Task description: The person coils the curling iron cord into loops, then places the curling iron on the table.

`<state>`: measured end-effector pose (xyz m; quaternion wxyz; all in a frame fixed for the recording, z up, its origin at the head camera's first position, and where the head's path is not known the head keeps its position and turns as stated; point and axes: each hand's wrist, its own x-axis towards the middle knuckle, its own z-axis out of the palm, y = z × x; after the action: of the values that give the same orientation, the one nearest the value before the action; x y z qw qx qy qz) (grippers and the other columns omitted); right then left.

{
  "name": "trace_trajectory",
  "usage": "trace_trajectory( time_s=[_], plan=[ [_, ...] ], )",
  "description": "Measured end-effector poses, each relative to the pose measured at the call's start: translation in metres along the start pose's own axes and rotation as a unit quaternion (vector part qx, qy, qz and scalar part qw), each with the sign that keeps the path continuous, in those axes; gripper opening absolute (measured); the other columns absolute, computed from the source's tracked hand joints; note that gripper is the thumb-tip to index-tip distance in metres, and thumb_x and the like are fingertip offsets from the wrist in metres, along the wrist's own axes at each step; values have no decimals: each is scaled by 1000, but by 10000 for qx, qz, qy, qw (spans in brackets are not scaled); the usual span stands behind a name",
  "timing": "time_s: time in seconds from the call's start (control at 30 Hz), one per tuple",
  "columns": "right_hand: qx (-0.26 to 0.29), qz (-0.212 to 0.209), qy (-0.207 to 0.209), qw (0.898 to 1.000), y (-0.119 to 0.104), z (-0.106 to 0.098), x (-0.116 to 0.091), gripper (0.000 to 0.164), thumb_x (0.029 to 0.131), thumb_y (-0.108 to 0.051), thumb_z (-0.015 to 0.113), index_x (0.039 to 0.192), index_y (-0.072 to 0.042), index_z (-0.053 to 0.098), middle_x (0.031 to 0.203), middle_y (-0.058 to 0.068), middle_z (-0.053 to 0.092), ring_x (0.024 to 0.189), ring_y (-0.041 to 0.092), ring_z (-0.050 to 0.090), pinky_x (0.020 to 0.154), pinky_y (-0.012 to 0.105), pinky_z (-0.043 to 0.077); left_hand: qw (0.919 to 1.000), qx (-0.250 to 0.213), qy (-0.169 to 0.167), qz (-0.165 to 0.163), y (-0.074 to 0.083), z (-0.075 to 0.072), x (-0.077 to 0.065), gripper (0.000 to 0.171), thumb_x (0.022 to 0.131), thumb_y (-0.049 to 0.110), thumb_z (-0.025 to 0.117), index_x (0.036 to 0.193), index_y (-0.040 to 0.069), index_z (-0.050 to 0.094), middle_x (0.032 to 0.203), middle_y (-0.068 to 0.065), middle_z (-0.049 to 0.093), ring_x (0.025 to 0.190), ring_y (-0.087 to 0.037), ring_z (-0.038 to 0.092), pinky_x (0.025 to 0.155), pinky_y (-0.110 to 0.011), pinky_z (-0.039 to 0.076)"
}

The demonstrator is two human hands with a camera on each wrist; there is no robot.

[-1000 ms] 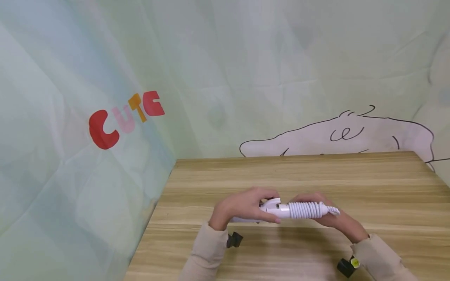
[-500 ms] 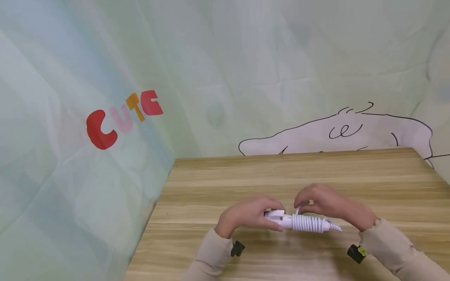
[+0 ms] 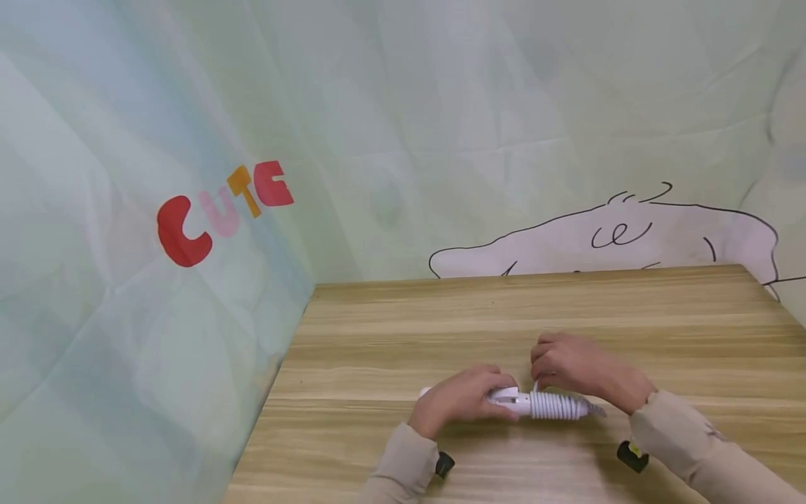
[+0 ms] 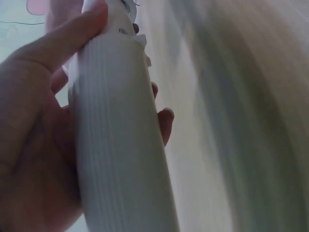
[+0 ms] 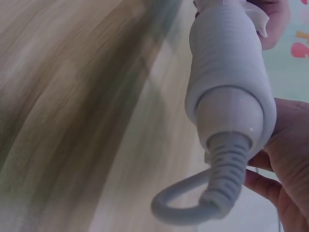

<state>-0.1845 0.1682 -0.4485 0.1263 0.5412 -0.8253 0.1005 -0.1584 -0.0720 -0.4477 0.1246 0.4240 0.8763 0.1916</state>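
A white hair curling iron (image 3: 522, 404) lies lengthwise between my hands, low over the wooden table. My left hand (image 3: 466, 397) grips its body by the lever, thumb on the near side. In the left wrist view the smooth, ribbed-sided casing (image 4: 120, 135) runs along the palm. The white cord (image 3: 557, 406) is wound in tight coils round the handle. Just behind the coils, my right hand (image 3: 585, 364) pinches a short raised length of cord with curled fingers. The right wrist view shows the flexible cord sleeve (image 5: 227, 164) bending into a loop at the handle's end.
The wood-grain table (image 3: 403, 329) extends to a back edge against a printed cloth backdrop (image 3: 390, 140). Another cloth wall with coloured letters (image 3: 185, 234) borders the left side. Small black camera mounts (image 3: 632, 456) sit at both wrists.
My right hand has come out from behind the coils and now holds the cord above them. The curling iron and left hand have shifted lower and slightly right.
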Motion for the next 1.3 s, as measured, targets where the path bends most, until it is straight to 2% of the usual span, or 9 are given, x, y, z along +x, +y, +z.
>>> trace_trajectory(
  time_s=[0.23,0.53,0.7,0.93,1.3],
  plan=[
    [68,24,-17,10000,6,16,-3,11,73,-21,80,74,-23,69,75,-15,61,72,4,48,63,21,41,9998,-37,-143,-165,-6,11,3,33,85,44,67,109,21,62,86,11,51,72,1,46,62,-11,36],
    [-24,-70,87,9999,11,30,-6,9,74,-26,78,75,-24,69,76,-15,63,71,5,50,62,22,41,9994,25,-158,-318,-8,14,3,30,86,42,67,107,21,61,85,10,51,73,1,44,63,-12,35],
    [47,-41,91,9999,14,37,-9,6,76,-24,76,77,-23,70,78,-14,65,74,6,55,65,23,45,9990,56,-177,-406,-8,16,3,29,86,41,67,107,21,61,86,10,50,74,1,44,65,-12,36],
    [127,7,93,9999,15,40,-10,6,79,-25,74,77,-21,70,79,-12,66,75,7,55,65,23,45,9984,119,-146,-535,-7,16,3,29,86,41,67,107,22,62,86,11,50,75,0,45,68,-13,36],
    [74,245,-53,9997,13,40,-10,5,79,-25,75,81,-21,72,80,-12,66,75,6,56,67,23,46,9989,199,-103,-420,-11,22,5,31,85,42,67,108,22,60,85,11,49,75,0,44,68,-13,35]
  ],
)
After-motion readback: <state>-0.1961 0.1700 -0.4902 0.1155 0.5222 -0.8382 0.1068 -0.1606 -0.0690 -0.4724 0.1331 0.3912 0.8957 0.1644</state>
